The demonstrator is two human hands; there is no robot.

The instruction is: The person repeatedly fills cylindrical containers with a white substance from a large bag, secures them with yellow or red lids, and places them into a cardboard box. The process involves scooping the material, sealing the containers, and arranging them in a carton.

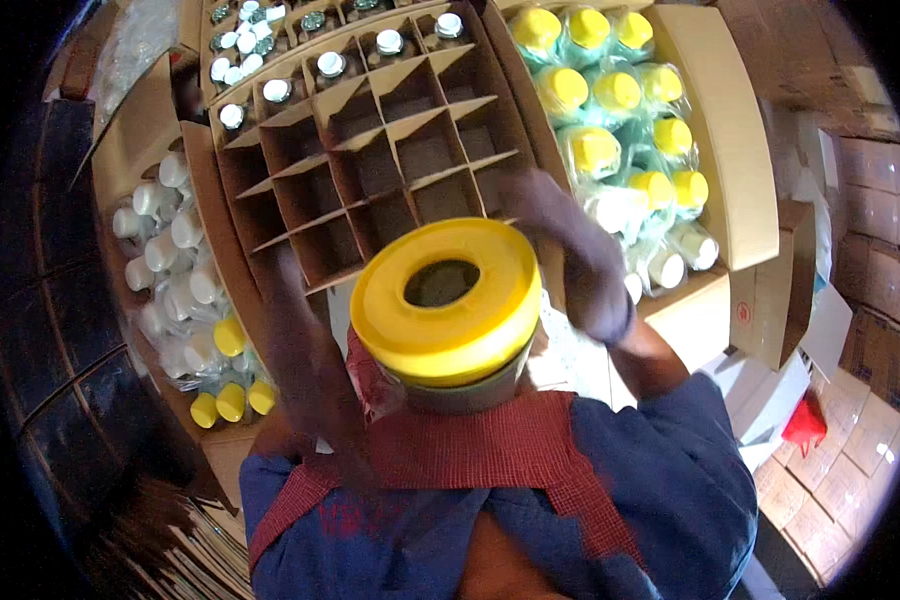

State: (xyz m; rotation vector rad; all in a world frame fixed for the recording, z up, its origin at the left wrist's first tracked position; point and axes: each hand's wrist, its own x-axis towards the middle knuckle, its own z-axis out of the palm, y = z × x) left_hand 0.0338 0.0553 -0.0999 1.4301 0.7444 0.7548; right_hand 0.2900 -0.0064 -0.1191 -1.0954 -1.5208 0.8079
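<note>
My left hand (pixel 307 352), in a dark glove, is strongly blurred at the near left corner of the divided cardboard carton (pixel 259 225). My right hand (pixel 581 255), gloved too, is a blur over that carton's near right edge; its fingertips lie over the dividers. I cannot make out anything in either hand. A back row of white-capped bottles (pixel 330 64) stands in the carton's cells, and the nearer cells show bare cardboard. Between my hands, close to my chest, is a round yellow piece with a central hole (pixel 379 307) on a grey round body (pixel 469 396).
To the right, an open carton (pixel 727 142) holds plastic-wrapped bottles with yellow caps (pixel 568 88) and some white ones. Another carton on the left holds wrapped bottles with white caps (pixel 162 251) and several yellow ones. Farther back, loose white caps (pixel 246 41) lie in a divided carton.
</note>
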